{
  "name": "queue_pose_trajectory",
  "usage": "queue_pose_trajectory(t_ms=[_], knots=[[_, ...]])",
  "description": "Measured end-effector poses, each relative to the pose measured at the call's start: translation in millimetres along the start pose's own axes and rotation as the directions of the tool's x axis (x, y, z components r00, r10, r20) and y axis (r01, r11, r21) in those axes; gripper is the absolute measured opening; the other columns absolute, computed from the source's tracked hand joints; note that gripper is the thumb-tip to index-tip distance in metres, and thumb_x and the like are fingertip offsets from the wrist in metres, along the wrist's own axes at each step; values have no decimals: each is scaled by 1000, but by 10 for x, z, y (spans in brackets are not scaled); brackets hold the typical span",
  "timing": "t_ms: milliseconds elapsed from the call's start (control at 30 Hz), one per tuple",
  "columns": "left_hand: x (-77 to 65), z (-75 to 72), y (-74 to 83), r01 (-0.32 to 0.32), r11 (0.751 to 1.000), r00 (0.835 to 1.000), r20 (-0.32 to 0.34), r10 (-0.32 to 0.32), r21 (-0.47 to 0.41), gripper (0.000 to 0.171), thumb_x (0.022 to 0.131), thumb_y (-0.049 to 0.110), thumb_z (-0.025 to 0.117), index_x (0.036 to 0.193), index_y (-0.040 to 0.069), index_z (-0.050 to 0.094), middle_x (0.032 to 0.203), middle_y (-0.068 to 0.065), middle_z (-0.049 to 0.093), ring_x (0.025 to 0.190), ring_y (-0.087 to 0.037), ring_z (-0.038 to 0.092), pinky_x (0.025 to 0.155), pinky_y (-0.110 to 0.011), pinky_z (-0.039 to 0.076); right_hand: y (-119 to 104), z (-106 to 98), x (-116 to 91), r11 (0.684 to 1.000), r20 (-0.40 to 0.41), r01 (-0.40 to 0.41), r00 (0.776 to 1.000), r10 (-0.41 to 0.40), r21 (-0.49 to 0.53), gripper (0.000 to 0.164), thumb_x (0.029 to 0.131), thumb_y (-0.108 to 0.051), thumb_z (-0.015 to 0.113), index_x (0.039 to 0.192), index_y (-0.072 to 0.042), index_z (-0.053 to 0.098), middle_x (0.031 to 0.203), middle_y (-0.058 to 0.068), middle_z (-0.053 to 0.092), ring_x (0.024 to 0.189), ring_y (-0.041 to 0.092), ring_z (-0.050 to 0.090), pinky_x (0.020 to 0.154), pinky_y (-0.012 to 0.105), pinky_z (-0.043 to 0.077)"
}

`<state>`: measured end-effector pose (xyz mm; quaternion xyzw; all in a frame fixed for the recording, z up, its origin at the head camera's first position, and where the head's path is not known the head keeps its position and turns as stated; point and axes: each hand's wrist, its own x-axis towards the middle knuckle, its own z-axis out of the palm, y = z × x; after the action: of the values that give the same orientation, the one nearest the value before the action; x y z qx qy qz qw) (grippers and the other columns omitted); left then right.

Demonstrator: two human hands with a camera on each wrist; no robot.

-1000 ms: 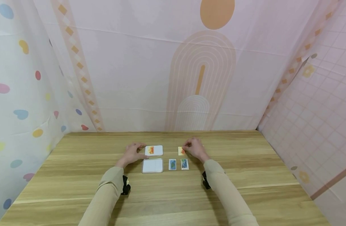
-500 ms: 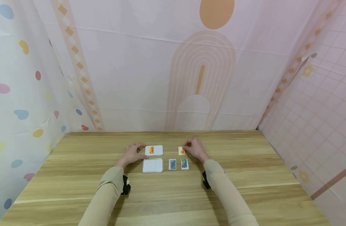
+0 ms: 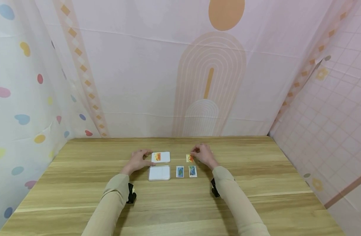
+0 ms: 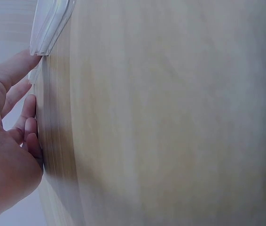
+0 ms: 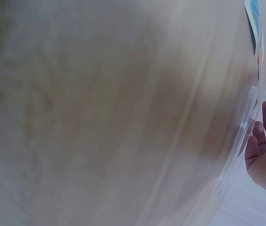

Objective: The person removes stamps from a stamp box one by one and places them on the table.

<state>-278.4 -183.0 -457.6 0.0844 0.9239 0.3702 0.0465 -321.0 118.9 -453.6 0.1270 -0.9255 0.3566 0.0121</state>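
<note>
My left hand (image 3: 138, 160) is at the left end of a flat clear case with a white insert (image 3: 165, 157), thumb and forefinger spread at its corners. On that insert lies a small red-and-yellow stamp-like card (image 3: 158, 156). The left wrist view shows the thumb touching a clear case corner (image 4: 43, 42). My right hand (image 3: 204, 155) pinches a small yellow card with a red design (image 3: 189, 158) between thumb and fingertips; the hand covers its right edge. Under the right hand, the right wrist view shows another clear case (image 5: 241, 129), mostly hidden in the head view.
Nearer to me lies a second white-filled clear case (image 3: 159, 173). Right of it are two small blue-green picture cards, a left one (image 3: 179, 171) and a right one (image 3: 192, 171). The wooden table (image 3: 180, 206) meets a patterned curtain (image 3: 139, 82) at the back.
The yellow card at my right fingertips sits slightly lower, and its visible red design looks different, now rounder. Both hands stay nearly in place, and the other cards and cases have not moved.
</note>
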Motion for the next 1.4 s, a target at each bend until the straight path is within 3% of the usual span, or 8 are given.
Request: queue_pose_trajectory(t_ms=[167,433,700,1033,1233,1400], knots=[[3,3,-13,1,1000,1000,4,-1,-6,62,80,26,75,131,0,52,125,-25,52,121,-42,34,99,-58,29,-19,4,3,999,28,-16,999,16,28,10,88,-16,67,93,-8,71,98,8,64,97,22,54,93,42,42],[5,9,-44,-13,1000,1000,-3,13,-1,62,79,25,76,130,-1,52,124,-24,53,117,-40,39,98,-57,30,-152,23,14,998,51,16,999,-19,58,10,88,-17,66,92,-9,71,102,9,63,95,21,55,81,34,47],[2,3,-42,-15,1000,1000,-3,15,-5,62,80,25,76,130,-2,52,124,-25,54,116,-39,40,98,-56,29,-307,158,66,990,55,70,996,-77,120,14,88,-16,66,96,-5,70,104,13,63,101,26,55,88,41,47],[-1,0,-19,-17,1000,1000,-13,17,9,62,79,25,76,130,-2,53,124,-25,55,116,-39,41,99,-57,28,-591,359,94,992,97,101,989,-108,74,22,87,-22,68,103,-7,69,106,12,62,99,24,57,83,34,48],[-1,0,-6,-2,1000,1000,-9,2,14,63,79,27,76,131,0,52,125,-25,54,119,-41,39,98,-57,29,-732,507,97,993,118,86,988,-95,85,26,86,-25,70,105,-8,69,109,12,58,108,28,48,85,35,42],[-4,-1,14,9,1000,1000,0,-9,3,63,80,27,75,131,0,52,126,-24,53,121,-43,35,99,-58,29,-804,607,90,997,132,80,988,-79,2,33,84,-30,72,110,-12,68,106,11,56,107,26,42,88,39,37]])
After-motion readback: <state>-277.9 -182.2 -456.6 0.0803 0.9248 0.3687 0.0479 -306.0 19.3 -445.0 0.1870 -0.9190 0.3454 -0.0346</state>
